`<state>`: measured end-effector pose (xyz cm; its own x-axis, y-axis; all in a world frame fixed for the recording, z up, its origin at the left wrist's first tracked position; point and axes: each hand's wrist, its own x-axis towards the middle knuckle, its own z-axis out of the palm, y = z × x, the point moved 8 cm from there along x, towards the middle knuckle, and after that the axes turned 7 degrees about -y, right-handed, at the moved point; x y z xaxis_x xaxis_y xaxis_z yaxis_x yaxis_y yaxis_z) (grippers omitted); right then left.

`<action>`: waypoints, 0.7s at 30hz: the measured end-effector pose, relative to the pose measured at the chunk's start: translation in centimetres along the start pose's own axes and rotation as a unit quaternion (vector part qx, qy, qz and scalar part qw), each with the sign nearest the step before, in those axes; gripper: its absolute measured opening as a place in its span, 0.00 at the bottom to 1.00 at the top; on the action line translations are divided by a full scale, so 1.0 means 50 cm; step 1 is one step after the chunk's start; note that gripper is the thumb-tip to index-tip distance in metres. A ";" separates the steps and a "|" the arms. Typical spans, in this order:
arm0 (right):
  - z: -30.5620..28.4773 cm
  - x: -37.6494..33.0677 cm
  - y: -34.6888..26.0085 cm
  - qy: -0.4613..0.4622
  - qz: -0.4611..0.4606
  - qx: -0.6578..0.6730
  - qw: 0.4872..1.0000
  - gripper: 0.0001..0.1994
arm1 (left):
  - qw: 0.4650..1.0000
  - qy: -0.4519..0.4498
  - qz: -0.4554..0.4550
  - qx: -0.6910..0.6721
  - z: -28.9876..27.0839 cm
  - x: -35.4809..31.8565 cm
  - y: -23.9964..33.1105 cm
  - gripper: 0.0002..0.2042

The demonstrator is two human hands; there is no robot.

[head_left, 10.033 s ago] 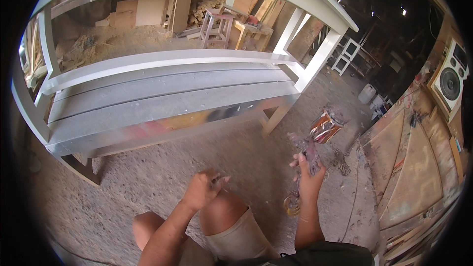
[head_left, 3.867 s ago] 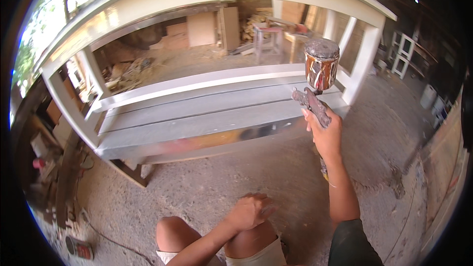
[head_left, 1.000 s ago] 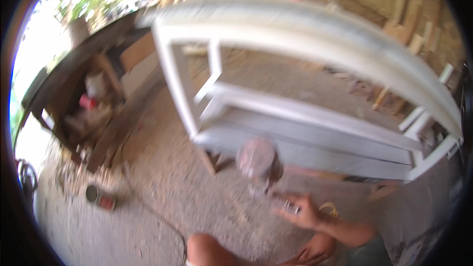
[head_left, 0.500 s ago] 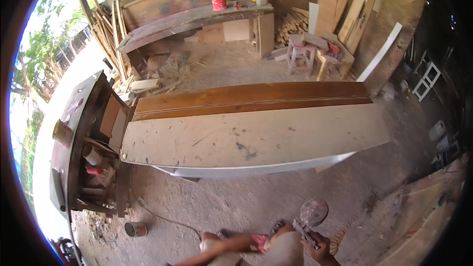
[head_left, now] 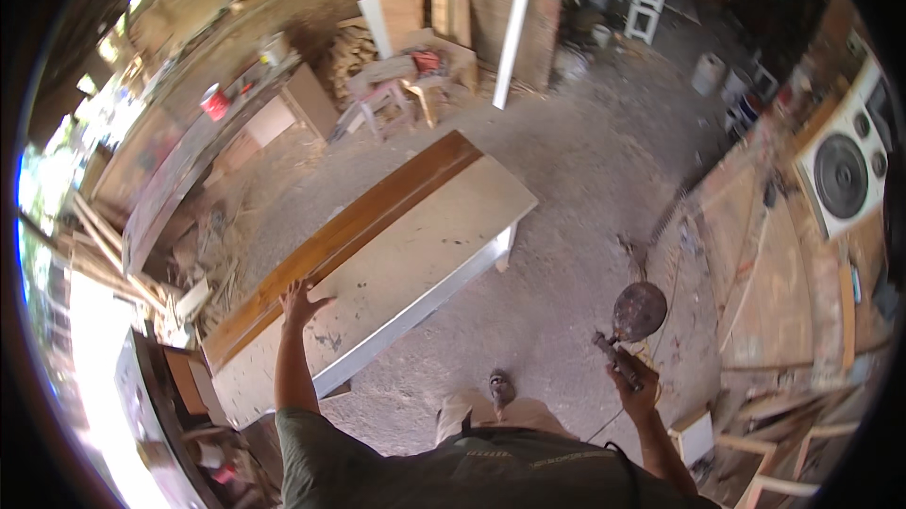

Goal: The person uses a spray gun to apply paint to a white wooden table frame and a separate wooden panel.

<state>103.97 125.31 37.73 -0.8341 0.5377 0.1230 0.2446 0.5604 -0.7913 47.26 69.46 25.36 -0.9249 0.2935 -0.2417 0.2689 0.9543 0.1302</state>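
My left hand (head_left: 302,301) reaches over the bench, fingers spread, at the seam between a brown-stained wooden board (head_left: 363,231) and a pale, dark-spotted panel (head_left: 425,240). Whether it presses down or hovers just above, I cannot tell. Out to the right, my right hand (head_left: 639,388) is closed around the handle of a spray gun (head_left: 618,358) with a round, stained cup (head_left: 640,311). It is held over the floor, apart from the boards.
A dark workbench (head_left: 156,415) stands at lower left. At the back are a long counter (head_left: 175,198) with a red tin (head_left: 215,101) and small stools (head_left: 382,99). A speaker (head_left: 840,169) and wood frames (head_left: 788,452) are on the right. A hose crosses the floor.
The view has swung right and tipped further down. My left hand has gone from low by my legs out over the brown board. The spray gun stays in my right hand.
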 end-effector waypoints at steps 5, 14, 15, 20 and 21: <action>-0.059 -0.007 0.062 0.050 0.089 0.092 0.991 0.21 | 0.999 0.013 0.017 -0.033 -0.009 0.022 0.040 0.42; -0.100 0.232 0.159 0.035 0.120 0.117 0.985 0.21 | 0.977 0.118 -0.005 -0.178 -0.068 -0.034 0.050 0.31; -0.112 0.277 0.159 0.025 0.127 0.100 0.986 0.20 | 0.979 0.111 -0.018 -0.173 -0.072 -0.054 0.062 0.30; -0.165 0.472 0.203 0.007 0.110 0.114 0.987 0.19 | 0.968 0.112 -0.089 -0.204 -0.124 -0.105 0.188 0.26; -0.175 0.495 0.243 -0.005 0.107 0.107 0.988 0.19 | 0.966 0.111 -0.100 -0.212 -0.121 -0.111 0.210 0.26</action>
<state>90.62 150.96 36.41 -0.7793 0.6232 -0.0652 0.3063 0.2881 -0.9073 53.57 77.53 33.89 -0.9944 0.0414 -0.0976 -0.0125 0.8681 0.4962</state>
